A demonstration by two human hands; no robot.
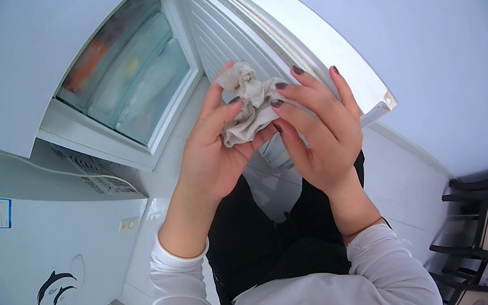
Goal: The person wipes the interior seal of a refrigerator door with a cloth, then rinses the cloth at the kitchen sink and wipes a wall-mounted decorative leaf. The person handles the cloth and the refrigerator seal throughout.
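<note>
A crumpled greyish-white cloth (248,104) is between my two hands, over my lap. My left hand (216,142) grips it from the left, thumb on top and fingers beneath and behind. My right hand (321,126) touches its right side with bent fingertips; the little finger stands away from it. Beyond the hands, the freezer door (230,35) stands open, its ribbed inner panel showing. Left of it is the freezer compartment (155,150) with clear drawer fronts (126,75); blurred orange and yellow contents show through.
A second white appliance (67,243) with dolphin pictures stands at the left, a pale cable (60,172) running above it. A white wall (438,50) rises at the right. Dark-framed stacked chairs (486,229) stand at the lower right on the tiled floor (397,181).
</note>
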